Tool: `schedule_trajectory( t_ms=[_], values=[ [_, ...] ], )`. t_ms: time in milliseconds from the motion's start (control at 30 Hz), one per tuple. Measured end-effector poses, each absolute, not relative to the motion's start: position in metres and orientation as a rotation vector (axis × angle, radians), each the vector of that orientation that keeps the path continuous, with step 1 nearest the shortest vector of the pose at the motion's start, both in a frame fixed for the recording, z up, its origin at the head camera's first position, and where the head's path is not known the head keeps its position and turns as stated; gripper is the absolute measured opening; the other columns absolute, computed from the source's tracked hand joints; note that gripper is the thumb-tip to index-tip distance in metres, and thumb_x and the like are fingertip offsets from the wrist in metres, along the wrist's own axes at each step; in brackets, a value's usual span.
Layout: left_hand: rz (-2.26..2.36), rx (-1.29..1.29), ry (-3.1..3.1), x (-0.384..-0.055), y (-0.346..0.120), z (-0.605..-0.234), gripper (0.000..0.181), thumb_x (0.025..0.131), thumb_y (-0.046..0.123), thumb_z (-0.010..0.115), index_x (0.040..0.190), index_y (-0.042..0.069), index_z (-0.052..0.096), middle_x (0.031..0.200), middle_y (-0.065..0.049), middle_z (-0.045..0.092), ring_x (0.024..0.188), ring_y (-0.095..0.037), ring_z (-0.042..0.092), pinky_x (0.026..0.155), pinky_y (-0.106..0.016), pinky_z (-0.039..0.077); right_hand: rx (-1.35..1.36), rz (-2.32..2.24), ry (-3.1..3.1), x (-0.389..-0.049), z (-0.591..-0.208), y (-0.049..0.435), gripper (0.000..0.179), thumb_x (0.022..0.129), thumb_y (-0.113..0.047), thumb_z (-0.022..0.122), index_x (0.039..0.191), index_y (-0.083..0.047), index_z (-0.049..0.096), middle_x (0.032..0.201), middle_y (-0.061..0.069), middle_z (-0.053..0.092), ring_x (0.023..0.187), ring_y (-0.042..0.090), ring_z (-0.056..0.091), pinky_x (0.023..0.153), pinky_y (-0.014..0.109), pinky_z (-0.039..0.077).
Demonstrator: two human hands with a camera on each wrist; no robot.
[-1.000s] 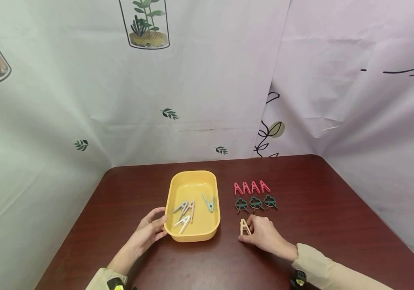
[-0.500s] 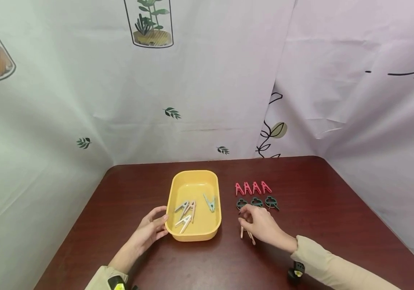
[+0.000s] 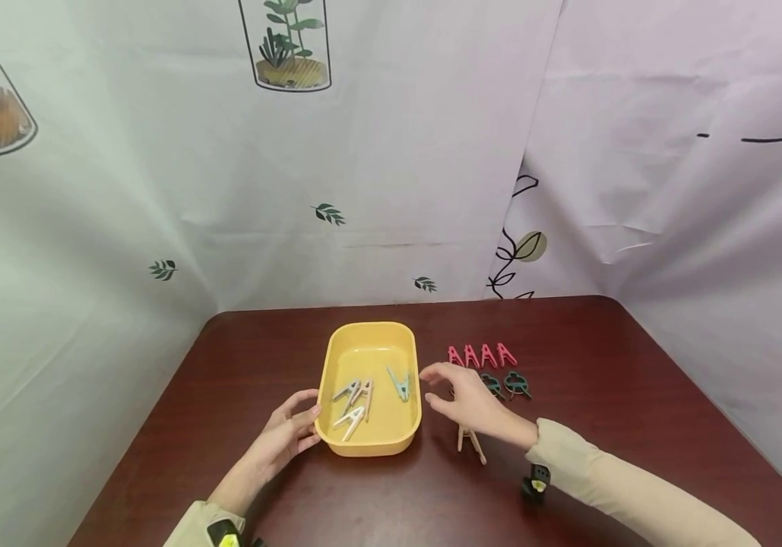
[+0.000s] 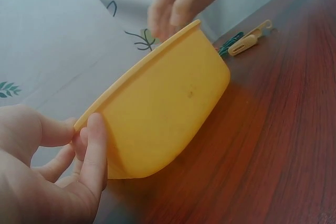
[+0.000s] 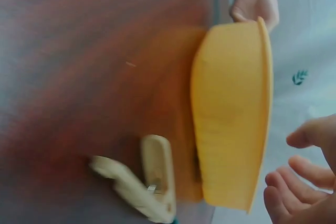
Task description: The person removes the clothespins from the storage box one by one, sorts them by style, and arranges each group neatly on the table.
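A yellow tray (image 3: 374, 448) stands on the table. My left hand (image 3: 284, 434) grips its near left side; in the left wrist view, thumb and fingers pinch the rim. Inside lie a light blue clothespin (image 3: 401, 387), a pinkish one (image 3: 367, 398), a grey one (image 3: 346, 391) and a white one (image 3: 353, 420). My right hand (image 3: 476, 401) hovers just right of the tray, fingers loosely bent and apart, holding nothing. Below it, a beige clothespin (image 5: 159, 163) lies on the table, its legs spread; the head view shows only the leg ends.
Several red-pink clothespins (image 3: 489, 356) stand in a row on the table, right of the tray. In front of them is a row of dark green round clips (image 3: 517, 385), partly hidden by my right hand. A printed cloth (image 3: 391, 167) hangs behind the table (image 3: 377, 501).
My right hand has let go of the beige clothespin, leaving it on the table, and has moved up and left towards the tray. My left hand stays on the tray rim.
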State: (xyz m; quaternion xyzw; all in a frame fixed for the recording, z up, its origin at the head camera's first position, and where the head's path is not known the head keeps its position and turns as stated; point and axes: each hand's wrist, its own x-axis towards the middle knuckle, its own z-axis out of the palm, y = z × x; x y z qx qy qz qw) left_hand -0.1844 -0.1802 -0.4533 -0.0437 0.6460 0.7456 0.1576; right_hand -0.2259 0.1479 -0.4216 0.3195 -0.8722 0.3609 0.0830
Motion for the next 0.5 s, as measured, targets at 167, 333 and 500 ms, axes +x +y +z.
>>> schedule_trajectory(
  t_ms=[167,333,500],
  values=[
    [2.144,-0.109,1.835,-0.184,-0.18,-0.452,0.048,0.098,0.016,0.056,0.138,0.009,0.032,0.084,0.006,0.06,0.071,-0.006,0.06,0.069,-0.021,0.054,1.018,1.132,-2.631,-0.242,-0.413,0.14,0.038,0.082,-0.008,0.074,0.118,-0.004,0.062,0.115,0.012,0.067,0.105,0.026,0.064,0.092,0.045,0.053],
    [2.133,-0.123,1.854,-0.184,-0.18,-0.453,0.049,0.098,0.017,0.056,0.139,0.008,0.032,0.084,0.006,0.06,0.071,-0.006,0.059,0.07,-0.021,0.054,1.073,1.112,-2.701,-0.253,-0.408,0.132,0.045,0.08,-0.009,0.076,0.123,-0.007,0.062,0.123,0.008,0.065,0.114,0.026,0.062,0.098,0.045,0.05],
    [2.128,-0.133,1.873,-0.184,-0.18,-0.455,0.048,0.097,0.018,0.057,0.138,0.009,0.034,0.085,0.005,0.06,0.072,-0.006,0.06,0.071,-0.022,0.054,1.213,1.087,-2.741,-0.265,-0.406,0.122,0.051,0.079,-0.006,0.077,0.127,-0.008,0.06,0.128,0.007,0.063,0.119,0.025,0.059,0.1,0.045,0.049]
  ],
)
